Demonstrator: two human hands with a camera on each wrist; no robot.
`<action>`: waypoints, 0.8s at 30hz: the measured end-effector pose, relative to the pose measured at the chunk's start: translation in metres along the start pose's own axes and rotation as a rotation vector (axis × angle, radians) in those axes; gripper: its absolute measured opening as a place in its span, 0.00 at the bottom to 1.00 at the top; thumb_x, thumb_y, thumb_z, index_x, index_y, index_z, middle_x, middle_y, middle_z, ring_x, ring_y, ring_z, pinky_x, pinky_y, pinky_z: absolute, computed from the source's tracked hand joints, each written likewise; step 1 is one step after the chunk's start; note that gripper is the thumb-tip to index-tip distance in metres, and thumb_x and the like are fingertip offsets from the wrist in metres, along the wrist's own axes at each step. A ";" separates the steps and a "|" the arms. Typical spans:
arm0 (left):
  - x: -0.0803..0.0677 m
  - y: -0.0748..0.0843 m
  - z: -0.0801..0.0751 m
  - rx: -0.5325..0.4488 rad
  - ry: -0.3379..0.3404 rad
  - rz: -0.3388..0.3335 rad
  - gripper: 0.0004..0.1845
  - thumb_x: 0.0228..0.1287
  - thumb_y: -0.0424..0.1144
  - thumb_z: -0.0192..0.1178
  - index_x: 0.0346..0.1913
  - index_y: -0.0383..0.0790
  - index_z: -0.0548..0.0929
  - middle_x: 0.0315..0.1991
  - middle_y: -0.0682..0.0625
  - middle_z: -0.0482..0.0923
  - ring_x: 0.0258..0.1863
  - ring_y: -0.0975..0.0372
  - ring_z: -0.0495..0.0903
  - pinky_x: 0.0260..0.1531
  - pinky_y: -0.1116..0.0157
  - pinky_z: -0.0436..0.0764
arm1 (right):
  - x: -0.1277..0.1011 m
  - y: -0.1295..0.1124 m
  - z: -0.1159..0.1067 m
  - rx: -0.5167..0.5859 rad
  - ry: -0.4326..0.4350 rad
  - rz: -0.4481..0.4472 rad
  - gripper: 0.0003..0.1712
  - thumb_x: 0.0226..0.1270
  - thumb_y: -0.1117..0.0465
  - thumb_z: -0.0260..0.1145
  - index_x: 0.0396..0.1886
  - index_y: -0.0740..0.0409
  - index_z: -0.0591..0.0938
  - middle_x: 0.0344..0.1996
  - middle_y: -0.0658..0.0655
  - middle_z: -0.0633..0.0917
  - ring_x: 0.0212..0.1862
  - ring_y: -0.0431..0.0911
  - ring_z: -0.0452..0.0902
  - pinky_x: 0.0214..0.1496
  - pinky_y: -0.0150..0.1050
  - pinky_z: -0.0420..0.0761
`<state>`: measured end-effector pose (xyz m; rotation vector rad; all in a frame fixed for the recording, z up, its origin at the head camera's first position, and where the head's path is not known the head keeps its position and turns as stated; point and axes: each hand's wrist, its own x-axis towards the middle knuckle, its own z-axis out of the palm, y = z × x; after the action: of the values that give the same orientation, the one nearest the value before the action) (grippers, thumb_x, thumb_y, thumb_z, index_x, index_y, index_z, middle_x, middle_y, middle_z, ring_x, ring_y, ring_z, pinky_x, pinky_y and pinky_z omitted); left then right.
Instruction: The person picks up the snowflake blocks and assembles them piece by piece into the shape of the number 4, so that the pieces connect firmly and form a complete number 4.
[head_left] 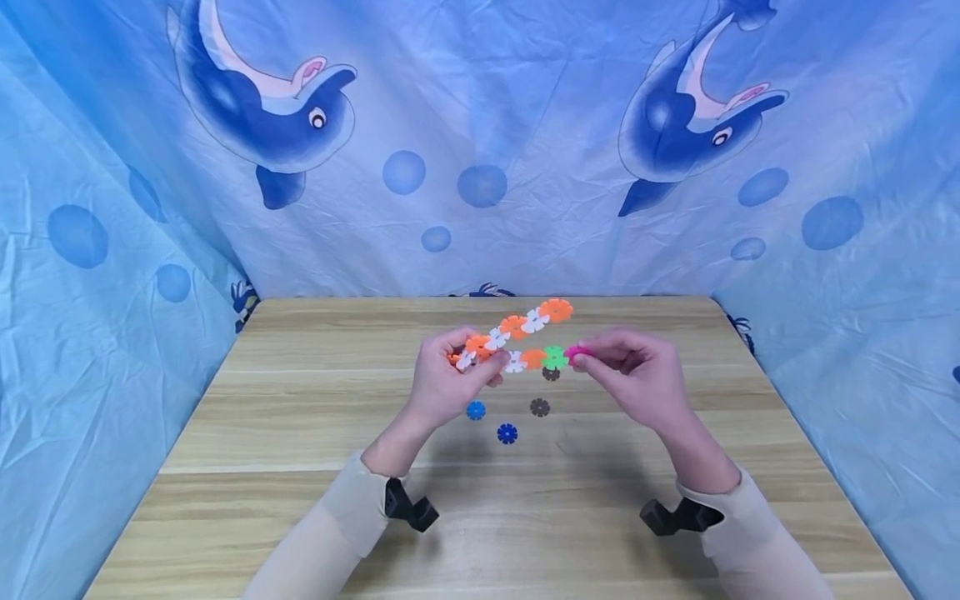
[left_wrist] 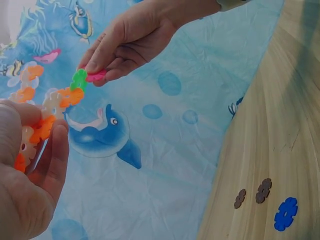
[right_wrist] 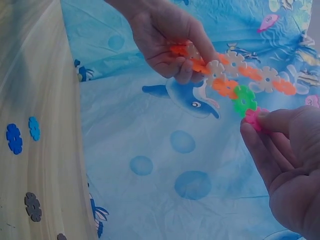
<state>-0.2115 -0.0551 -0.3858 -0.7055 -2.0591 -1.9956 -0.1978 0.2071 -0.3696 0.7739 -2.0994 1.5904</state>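
A bent chain of interlocking flower-shaped discs [head_left: 512, 326], orange and white by turns, hangs above the table between both hands. My left hand [head_left: 447, 379] grips it near the bend, thumb across the front, hiding some discs. On its lower branch, beyond an orange disc, sits a green disc [head_left: 555, 357]. A pink disc [right_wrist: 254, 120] touches the green one's edge, and my right hand [head_left: 639, 375] pinches it between thumb and fingers. Whether pink and green are slotted together I cannot tell. The upper branch ends in an orange disc [head_left: 557, 311].
On the wooden table [head_left: 300, 467] below lie loose discs: a light blue one [head_left: 476, 410], a dark blue one [head_left: 507, 433], a brown one [head_left: 540, 407] and another brown one [head_left: 551, 374]. A blue dolphin-print cloth [head_left: 555, 242] encloses the back and sides.
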 end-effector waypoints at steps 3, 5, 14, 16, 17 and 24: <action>0.000 0.000 -0.001 0.001 -0.004 -0.008 0.06 0.60 0.33 0.69 0.38 0.34 0.86 0.28 0.36 0.85 0.22 0.61 0.87 0.28 0.61 0.89 | 0.001 -0.002 -0.001 -0.010 -0.011 0.037 0.10 0.53 0.74 0.74 0.37 0.63 0.88 0.33 0.39 0.90 0.32 0.39 0.90 0.15 0.31 0.75; 0.001 0.000 -0.001 0.000 -0.007 -0.008 0.06 0.60 0.33 0.69 0.38 0.35 0.86 0.28 0.37 0.85 0.21 0.60 0.87 0.28 0.61 0.89 | 0.001 -0.002 -0.002 -0.004 -0.020 0.058 0.10 0.53 0.75 0.74 0.37 0.64 0.88 0.33 0.39 0.90 0.32 0.38 0.89 0.17 0.31 0.78; 0.002 0.002 -0.002 -0.007 -0.029 -0.008 0.05 0.60 0.33 0.69 0.36 0.34 0.85 0.25 0.38 0.85 0.21 0.60 0.86 0.27 0.60 0.89 | 0.005 0.000 -0.003 0.049 -0.072 0.070 0.09 0.53 0.78 0.73 0.36 0.68 0.87 0.32 0.40 0.91 0.33 0.38 0.90 0.32 0.37 0.89; 0.002 0.003 -0.002 -0.009 -0.031 -0.005 0.05 0.60 0.33 0.69 0.36 0.35 0.85 0.24 0.37 0.84 0.20 0.60 0.86 0.26 0.60 0.89 | 0.005 0.000 -0.004 0.051 -0.079 0.073 0.09 0.53 0.77 0.73 0.36 0.68 0.87 0.32 0.41 0.91 0.33 0.38 0.90 0.31 0.36 0.88; 0.003 0.003 -0.001 -0.010 -0.029 -0.005 0.04 0.60 0.33 0.69 0.36 0.36 0.85 0.24 0.38 0.84 0.20 0.60 0.86 0.26 0.60 0.89 | 0.005 0.000 -0.003 0.057 -0.079 0.073 0.09 0.53 0.77 0.73 0.36 0.69 0.87 0.32 0.41 0.91 0.33 0.39 0.90 0.31 0.35 0.88; 0.001 0.001 0.007 -0.088 0.019 -0.031 0.07 0.62 0.35 0.69 0.40 0.34 0.85 0.29 0.42 0.85 0.23 0.58 0.87 0.31 0.58 0.90 | 0.012 -0.003 -0.002 0.069 -0.005 0.001 0.10 0.54 0.77 0.73 0.38 0.69 0.87 0.33 0.42 0.92 0.32 0.40 0.90 0.21 0.26 0.80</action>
<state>-0.2104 -0.0477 -0.3848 -0.6716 -1.9937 -2.1126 -0.2057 0.2065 -0.3595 0.8006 -2.0582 1.6704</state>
